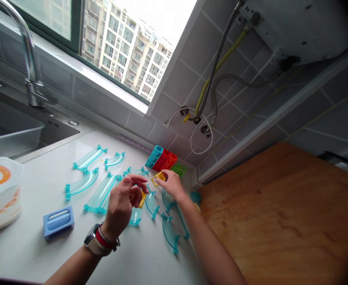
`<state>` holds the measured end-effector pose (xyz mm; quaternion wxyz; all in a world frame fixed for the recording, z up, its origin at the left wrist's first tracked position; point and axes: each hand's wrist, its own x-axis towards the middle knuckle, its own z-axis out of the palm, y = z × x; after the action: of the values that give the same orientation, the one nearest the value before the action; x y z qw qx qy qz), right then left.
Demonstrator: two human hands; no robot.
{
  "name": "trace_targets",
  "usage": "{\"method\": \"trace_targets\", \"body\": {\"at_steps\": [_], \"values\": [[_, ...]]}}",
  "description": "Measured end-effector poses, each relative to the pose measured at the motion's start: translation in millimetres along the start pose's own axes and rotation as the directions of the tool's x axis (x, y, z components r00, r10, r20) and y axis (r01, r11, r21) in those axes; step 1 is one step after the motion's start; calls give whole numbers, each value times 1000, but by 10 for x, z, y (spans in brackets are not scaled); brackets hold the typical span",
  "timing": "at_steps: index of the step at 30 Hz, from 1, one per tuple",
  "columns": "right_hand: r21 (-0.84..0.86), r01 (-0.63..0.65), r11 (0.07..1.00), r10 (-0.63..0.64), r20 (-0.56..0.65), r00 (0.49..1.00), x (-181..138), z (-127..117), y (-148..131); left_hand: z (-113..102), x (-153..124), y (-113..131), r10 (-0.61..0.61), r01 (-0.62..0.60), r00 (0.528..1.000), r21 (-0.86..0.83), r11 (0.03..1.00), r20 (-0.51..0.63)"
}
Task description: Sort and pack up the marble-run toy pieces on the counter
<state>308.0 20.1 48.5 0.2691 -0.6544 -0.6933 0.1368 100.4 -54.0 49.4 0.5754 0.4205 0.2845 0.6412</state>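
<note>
Yellow block at my right hand's 10 o'clock, pinched in its fingers. Left hand half-curled; can't tell if it's gripping. Risk: dropping the right low could knock the teal track at its 6 o'clock.

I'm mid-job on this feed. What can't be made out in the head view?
Head view:
- Part of the yellow block in the right hand: covered by the fingers.
- Part of the yellow piece by the left hand: hidden by that hand; contact unclear.
- The tub's far side: cut off by the left edge.
- Watch readout: too small.
</note>
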Motion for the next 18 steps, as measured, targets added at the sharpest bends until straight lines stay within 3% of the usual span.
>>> {"method": "trace_targets", "body": {"at_steps": [4, 7, 8, 10, 11, 13, 15, 18], "values": [[-8, -8, 1000, 8, 10, 1000, -30, 198, 50, -11, 35, 5, -84, 85, 996, -45, 995, 7], [13, 33, 999, -32, -68, 997, -464, 114, -4, -5, 46, -29, -82, 83, 996, -48, 995, 31], [73, 87, 994, -78, -116, 990, -658, 68, -15, 9, 37, -43, -84, 87, 994, -46, 995, 65], [214, 162, 963, -145, -93, 985, -1065, -12, -5, 66, -13, -70, -112, 126, 973, -57, 990, 201], [294, 150, 944, -145, -39, 989, -1258, -36, 16, 109, -54, -84, -139, 166, 945, -69, 984, 298], [406, 160, 900, -165, -23, 986, -1587, -41, 83, 215, -163, -108, -201, 286, 844, -99, 953, 498], [374, 189, 908, -174, -72, 982, -1825, 11, 161, 321, -288, -128, -243, 375, 734, -80, 924, 634], [275, 189, 943, -134, -206, 969, -2031, 146, 234, 425, -441, -163, -250, 281, 671, 72, 957, 698]]}}
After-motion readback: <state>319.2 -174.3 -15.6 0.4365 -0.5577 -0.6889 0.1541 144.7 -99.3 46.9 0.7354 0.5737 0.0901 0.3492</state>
